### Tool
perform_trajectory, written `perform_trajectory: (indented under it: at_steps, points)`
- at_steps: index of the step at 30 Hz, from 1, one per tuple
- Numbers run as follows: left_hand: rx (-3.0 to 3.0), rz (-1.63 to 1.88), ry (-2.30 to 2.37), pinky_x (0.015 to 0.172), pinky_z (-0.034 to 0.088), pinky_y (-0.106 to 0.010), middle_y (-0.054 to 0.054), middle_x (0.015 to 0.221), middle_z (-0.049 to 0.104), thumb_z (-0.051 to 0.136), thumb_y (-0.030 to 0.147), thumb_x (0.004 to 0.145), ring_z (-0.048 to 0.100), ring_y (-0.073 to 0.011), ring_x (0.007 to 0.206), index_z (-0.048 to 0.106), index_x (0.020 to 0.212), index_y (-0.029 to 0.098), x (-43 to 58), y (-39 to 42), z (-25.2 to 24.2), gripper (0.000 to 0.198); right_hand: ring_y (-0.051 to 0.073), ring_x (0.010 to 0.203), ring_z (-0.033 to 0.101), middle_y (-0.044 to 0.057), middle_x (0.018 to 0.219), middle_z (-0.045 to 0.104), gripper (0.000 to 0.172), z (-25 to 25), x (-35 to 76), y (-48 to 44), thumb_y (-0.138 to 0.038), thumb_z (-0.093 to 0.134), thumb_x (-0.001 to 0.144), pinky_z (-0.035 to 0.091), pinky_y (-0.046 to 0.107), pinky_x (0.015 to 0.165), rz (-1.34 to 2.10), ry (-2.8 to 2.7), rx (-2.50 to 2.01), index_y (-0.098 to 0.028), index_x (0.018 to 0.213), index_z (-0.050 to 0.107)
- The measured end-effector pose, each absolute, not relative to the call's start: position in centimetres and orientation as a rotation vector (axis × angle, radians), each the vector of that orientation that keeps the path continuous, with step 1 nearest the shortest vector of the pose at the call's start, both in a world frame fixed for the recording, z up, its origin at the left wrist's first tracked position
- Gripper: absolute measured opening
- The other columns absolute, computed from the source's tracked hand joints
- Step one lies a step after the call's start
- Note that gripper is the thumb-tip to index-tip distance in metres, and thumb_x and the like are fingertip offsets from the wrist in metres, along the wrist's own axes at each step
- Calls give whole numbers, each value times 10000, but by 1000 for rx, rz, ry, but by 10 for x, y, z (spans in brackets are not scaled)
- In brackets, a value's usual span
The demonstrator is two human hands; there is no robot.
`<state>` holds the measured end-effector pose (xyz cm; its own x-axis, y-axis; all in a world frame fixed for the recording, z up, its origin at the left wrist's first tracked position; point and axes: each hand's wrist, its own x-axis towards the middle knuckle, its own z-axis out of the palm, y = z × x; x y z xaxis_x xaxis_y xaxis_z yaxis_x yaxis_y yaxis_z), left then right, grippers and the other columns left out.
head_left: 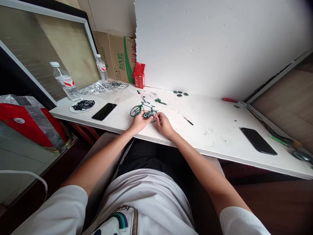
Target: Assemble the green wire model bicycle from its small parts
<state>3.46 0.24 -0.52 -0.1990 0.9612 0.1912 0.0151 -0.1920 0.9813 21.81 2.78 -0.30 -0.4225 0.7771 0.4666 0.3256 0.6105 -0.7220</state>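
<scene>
A small green model bicycle is held just over the white table's front part, its front wheel to the left. My left hand is closed around its lower middle, near the pedals. At the rear wheel, my right hand pinches with thumb and forefinger; whether it grips the wheel or a tiny part there is too small to tell. Behind the bicycle lies a loose green piece with a thin arm. A slim dark-handled blade tool rests to the right of my right hand.
Left on the table are a phone, a plate of black parts and a water bottle. Green part frames, a red box and several dark green pieces lie farther back. Another phone is at right.
</scene>
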Motion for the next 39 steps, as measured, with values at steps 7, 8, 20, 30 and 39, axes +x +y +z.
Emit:
perform_trajectory:
  at_steps: [7,8,20,30,39]
  points:
    - [1251,1537,1155,1056,621,-471,-110,1112,838,941,314,729,806,-283,1059,671,1114,179,36,2,-2,489,234,886,600,82,988,661,355,-4,218,28,-568,447,1123,498,392,857,695,-1973,-841,-235,1048,543]
    - [1245,1538,1149,1061,618,-478,-109,1103,839,950,316,719,808,-283,1052,669,1120,179,36,3,-3,509,234,888,602,82,989,662,356,-3,218,28,-569,450,1122,497,390,856,700,-1967,-843,-234,1045,545]
    - [1160,1557,1083,1082,595,-521,-117,1103,831,1028,377,604,799,-301,1055,673,1133,173,31,7,-10,669,208,817,592,63,955,678,413,0,216,25,-629,514,1086,494,366,798,722,-1905,-871,-232,1001,594]
    - [1163,1569,1082,1082,577,-493,-131,1126,821,1021,419,615,777,-295,1072,711,1047,159,30,4,-4,591,206,824,662,76,1009,728,284,4,216,21,-502,601,1055,553,361,770,635,-1876,-838,-226,1013,650]
    - [1150,1581,1008,1106,573,-500,-108,1091,829,1026,441,621,779,-284,1053,723,1028,168,30,6,-6,576,211,895,730,70,1052,796,257,6,217,13,-257,579,1041,588,345,816,439,-1973,-749,-236,1186,789]
